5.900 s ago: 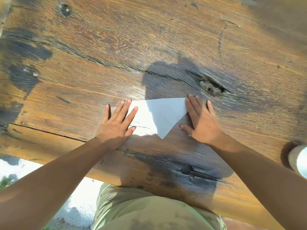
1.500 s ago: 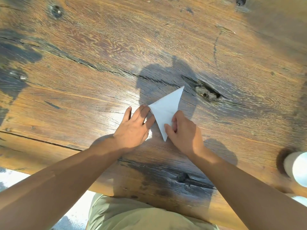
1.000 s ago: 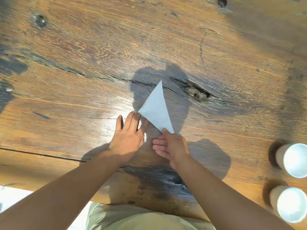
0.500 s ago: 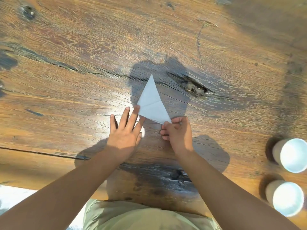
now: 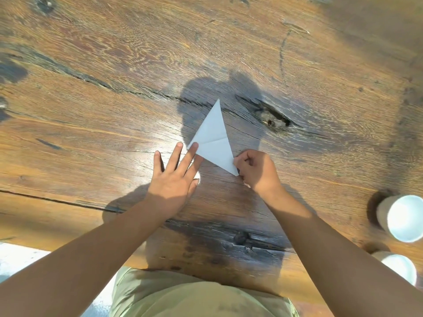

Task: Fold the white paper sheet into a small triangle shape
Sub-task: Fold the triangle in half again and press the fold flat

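the right hand [image 5: 256, 171] is curled shut, pinching the near corner of the white paper sheet [image 5: 214, 140]; the left hand [image 5: 175, 177] lies open and flat, one fingertip pressing the sheet's left corner. since a moment ago the triangle has narrowed and turned, and the right hand has gone from pressing to pinching, so likely another fold is starting. the sheet lies on the wooden table [image 5: 91, 124], between the hands. its long axis runs from that near corner away to a sharp tip pointing forward.
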Demonstrator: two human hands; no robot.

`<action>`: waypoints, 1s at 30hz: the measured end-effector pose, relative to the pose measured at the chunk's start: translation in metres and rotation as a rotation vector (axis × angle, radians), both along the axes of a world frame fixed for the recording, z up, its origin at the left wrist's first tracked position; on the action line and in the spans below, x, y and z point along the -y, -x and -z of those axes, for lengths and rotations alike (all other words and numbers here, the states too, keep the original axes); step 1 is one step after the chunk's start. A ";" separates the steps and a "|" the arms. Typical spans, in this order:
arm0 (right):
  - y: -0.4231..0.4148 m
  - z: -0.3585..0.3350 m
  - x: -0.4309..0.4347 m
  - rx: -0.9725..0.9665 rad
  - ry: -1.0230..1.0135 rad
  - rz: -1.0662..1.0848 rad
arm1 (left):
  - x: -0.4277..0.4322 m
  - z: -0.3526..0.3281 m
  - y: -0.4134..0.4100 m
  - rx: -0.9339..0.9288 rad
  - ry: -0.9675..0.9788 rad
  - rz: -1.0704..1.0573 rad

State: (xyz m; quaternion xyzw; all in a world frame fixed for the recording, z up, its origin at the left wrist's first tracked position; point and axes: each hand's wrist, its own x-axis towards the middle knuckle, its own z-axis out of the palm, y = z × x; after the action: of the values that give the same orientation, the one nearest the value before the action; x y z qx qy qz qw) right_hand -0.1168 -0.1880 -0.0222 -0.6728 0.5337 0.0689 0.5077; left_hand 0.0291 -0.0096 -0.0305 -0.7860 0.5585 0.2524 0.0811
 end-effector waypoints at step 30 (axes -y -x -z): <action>-0.017 -0.018 0.002 -0.337 0.214 -0.437 | -0.001 -0.001 0.001 -0.059 0.010 -0.005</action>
State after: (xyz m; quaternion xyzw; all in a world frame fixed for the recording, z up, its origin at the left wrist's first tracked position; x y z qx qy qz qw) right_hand -0.0994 -0.1895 -0.0043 -0.8008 0.4570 0.2305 0.3112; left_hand 0.0284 -0.0089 -0.0292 -0.7799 0.5601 0.2729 0.0600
